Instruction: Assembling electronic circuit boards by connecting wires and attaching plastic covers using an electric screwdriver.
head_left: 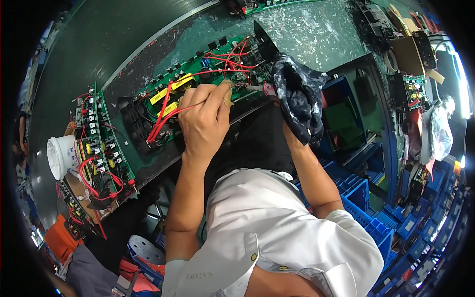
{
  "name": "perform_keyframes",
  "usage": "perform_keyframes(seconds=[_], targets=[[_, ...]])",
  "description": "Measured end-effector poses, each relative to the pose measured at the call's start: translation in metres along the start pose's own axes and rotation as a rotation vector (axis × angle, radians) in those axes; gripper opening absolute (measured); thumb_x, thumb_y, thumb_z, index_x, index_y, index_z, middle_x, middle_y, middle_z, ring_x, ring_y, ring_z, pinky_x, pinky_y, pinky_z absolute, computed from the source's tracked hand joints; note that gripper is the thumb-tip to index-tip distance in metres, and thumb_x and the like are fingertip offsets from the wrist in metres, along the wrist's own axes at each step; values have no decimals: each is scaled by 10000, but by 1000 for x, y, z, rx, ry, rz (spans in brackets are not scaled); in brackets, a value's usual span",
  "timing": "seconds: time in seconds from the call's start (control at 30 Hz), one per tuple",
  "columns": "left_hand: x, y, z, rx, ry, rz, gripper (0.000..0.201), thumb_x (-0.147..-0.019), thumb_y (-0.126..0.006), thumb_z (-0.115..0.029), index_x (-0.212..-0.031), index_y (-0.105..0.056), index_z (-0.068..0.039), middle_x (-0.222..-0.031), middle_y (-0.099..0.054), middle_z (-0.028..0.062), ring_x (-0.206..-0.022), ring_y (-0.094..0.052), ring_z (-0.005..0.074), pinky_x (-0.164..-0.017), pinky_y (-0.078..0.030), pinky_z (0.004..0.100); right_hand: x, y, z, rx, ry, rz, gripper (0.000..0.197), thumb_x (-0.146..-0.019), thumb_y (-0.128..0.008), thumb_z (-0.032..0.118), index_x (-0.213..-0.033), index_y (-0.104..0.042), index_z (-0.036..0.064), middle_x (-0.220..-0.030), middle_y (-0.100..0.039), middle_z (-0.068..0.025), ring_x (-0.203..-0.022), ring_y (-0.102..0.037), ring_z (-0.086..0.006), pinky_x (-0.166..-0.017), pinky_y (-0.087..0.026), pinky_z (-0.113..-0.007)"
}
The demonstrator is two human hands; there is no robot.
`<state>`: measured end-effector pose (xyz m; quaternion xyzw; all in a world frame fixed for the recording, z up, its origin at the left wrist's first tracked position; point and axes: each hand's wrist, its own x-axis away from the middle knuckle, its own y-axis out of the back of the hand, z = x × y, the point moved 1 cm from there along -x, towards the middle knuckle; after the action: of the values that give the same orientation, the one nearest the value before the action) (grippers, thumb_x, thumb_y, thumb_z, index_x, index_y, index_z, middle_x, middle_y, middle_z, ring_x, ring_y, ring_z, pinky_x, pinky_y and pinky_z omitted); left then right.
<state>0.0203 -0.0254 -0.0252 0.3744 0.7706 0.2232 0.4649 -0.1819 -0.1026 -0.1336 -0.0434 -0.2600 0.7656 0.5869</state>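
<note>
Head view shows the left hand (205, 114) with its grip nearly shut, thumb and fingers pinched together on a red wire (185, 110) above the circuit board (187, 67); a tan wrap (227, 99) covers one fingertip. The right hand is hidden by a dark cloth (302, 94) smeared with white, so I cannot tell how far its grip is open or what it has hold of; a slim tool (267, 88) with a red-and-white part pokes out beside the cloth, pointing at the left fingertips.

The board lies on the counter (316, 34) before the person, with loose red leads crossing it, yellow components (170, 89) near the left hand and a black housing (131, 116) at its left end.

A sideways tug on the pinched wire could strain its joint, and the tool's tip, so close, might slip onto the fingers or nearby parts. The cloth's loose folds could snag a lead or hide the tip.

Farther left stand more boards (106, 141) and a white tub (62, 158); blue crates (366, 203) fill the right.
</note>
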Motion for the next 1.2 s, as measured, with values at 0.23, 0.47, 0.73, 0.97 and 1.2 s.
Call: perform_keyframes(seconds=[0.23, 0.47, 0.73, 0.97, 1.2], targets=[[0, 1, 0, -5, 6, 6, 187, -832, -712, -96, -1019, -711, -92, -854, -639, 26, -759, -556, 246, -671, -422, 386, 1, -7, 19, 686, 707, 178, 166, -990, -515, 74, -1096, -595, -27, -1024, -658, -159, -912, -672, -236, -758, -558, -327], [0, 1, 0, -5, 7, 1, 192, -831, -713, -93, -1024, -713, -90, -856, -640, 26, -761, -558, 246, -678, -423, 385, -7, 3, 14, 1006, 725, 100, 199, -994, -515, 109, -1116, -596, -26, -1041, -654, -146, -965, -662, -231, -754, -543, -311], [0, 0, 0, 4, -2, 5, 196, -837, -712, -94, -1033, -711, -87, -856, -642, 34, -767, -563, 252, -685, -429, 387, -3, 6, 19, 1061, 389, 7, 246, -1005, -499, 121, -1186, -585, -22, -1139, -649, -166, -1004, -652, -215, -837, -527, -324], [-2, 15, -5, 1, 16, 73, 259, -841, -702, -88, -1100, -699, -79, -905, -648, 68, -803, -581, 275, -732, -452, 400, 8, -49, 46, -14, 194, 361, 469, -1005, -542, 251, -1388, -485, -13, -1342, -553, -137, -1216, -554, -219, -1057, -434, -350], [11, 87, -18, 495, 421, 365, 376, -831, -719, -11, -1201, -659, -27, -1073, -680, 126, -804, -644, 187, -698, -512, 292, -5, -37, 35, -47, 110, 324, 307, -1041, -450, 135, -1253, -566, -54, -1121, -627, -163, -1019, -639, -198, -944, -511, -271]])
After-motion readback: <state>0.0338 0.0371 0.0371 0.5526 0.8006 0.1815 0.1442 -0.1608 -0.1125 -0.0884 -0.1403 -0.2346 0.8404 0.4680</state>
